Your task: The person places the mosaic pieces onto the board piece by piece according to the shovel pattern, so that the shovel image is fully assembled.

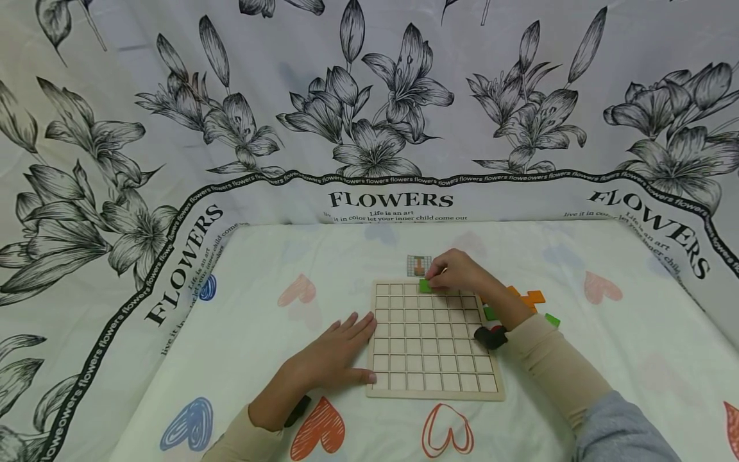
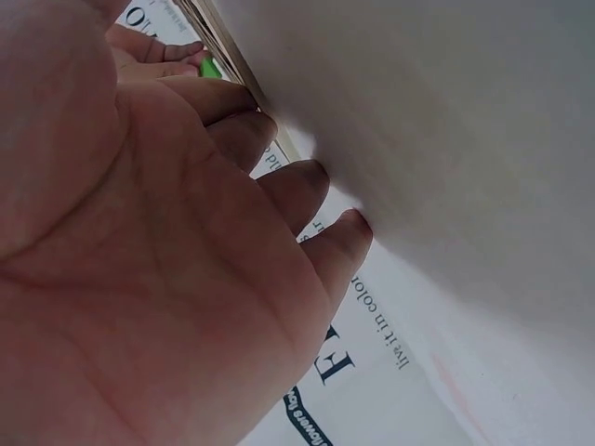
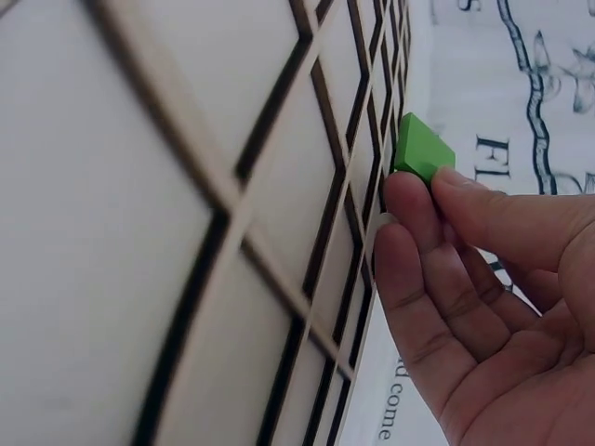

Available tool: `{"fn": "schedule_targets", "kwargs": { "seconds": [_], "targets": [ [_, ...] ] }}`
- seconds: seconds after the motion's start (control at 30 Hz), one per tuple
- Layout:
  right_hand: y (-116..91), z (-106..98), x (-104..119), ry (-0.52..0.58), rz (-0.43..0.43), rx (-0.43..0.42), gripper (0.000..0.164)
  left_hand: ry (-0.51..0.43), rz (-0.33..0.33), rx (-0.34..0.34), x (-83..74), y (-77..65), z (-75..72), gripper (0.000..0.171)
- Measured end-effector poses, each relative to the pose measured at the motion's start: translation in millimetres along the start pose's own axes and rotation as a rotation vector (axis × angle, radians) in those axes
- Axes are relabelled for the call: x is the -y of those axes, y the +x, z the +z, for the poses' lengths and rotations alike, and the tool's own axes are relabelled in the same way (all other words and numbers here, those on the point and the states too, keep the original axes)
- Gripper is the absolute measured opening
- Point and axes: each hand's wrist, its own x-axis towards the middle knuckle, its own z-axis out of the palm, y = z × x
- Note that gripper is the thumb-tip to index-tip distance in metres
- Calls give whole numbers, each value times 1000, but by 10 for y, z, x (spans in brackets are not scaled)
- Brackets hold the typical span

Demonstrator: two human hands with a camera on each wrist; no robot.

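A wooden grid board (image 1: 435,394) lies flat on the cloth, divided into small square cells. My right hand (image 1: 458,269) pinches a green square tile (image 1: 424,286) between thumb and fingertips at the board's far edge. The right wrist view shows the green tile (image 3: 425,147) tilted over the far cells, in the grasp of the right hand (image 3: 493,307). Along the board's left edge rests my left hand (image 1: 331,353), its fingers extended and touching the frame. In the left wrist view the left hand (image 2: 167,242) has its palm visible and its fingertips on the cloth.
A small printed pattern card (image 1: 417,265) lies just beyond the board's far edge. Orange tiles (image 1: 535,296) and green tiles (image 1: 552,319) are scattered at the right, partly behind the right forearm. A floral cloth (image 1: 392,144) hangs at the back.
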Motion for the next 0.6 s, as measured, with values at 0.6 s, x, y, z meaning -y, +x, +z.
{"fn": "schedule_targets", "kwargs": {
  "seconds": [0.6],
  "targets": [
    [105,218,168,0,-4,-15,4,-15,-1,8,31,16,19,96]
  ]
}}
